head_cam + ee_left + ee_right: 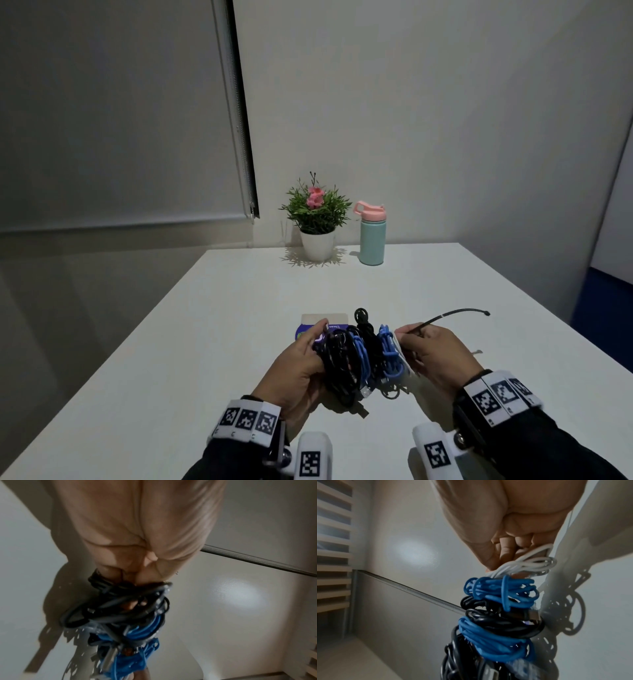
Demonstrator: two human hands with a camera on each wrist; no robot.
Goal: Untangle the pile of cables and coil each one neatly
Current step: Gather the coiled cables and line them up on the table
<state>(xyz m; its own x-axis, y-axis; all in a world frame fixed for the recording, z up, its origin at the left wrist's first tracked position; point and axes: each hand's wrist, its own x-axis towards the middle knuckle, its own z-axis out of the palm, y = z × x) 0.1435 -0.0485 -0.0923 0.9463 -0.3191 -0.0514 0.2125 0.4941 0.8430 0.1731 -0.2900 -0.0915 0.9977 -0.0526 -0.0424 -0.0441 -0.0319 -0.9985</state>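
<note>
A tangled bundle of black, blue and white cables [363,359] hangs between both hands just above the white table [205,342]. My left hand [301,366] grips the black cables [111,609] at the bundle's left end. My right hand [431,353] grips the white cable [525,562] at the right end, next to a blue coil [501,592]. A thin black cable end [455,313] sticks out to the right from between the right thumb and fingers. A second blue coil [489,641] sits among black loops lower down.
A purple and white packet [318,325] lies on the table just behind the bundle. At the far edge stand a potted plant [317,219] and a teal bottle with a pink lid [371,233]. Walls close in behind and to the right.
</note>
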